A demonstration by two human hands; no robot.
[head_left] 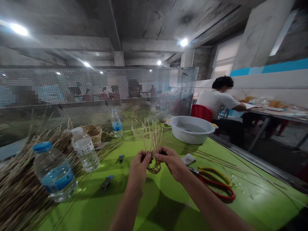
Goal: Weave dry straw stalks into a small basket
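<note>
**We Gripped a Half-Woven Straw Basket (pixel 154 167) Above the Bench (pixel 96 211)**

Our left hand (pixel 141 161) and right hand (pixel 170 161) were close together, fingertips pinching its strands, with loose ends upright above them. Beyond our right hand sat a white basin (pixel 192 136); just beside our right forearm lay scissors (pixel 197 170).

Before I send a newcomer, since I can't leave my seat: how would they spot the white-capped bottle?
On the green table, find the heap of dry stalks at the left. The white-capped bottle stands beside it, just beyond the big blue-capped bottle. Its white cap and mostly white label set it apart from that one and the farther bottle, both with blue labels.
</note>
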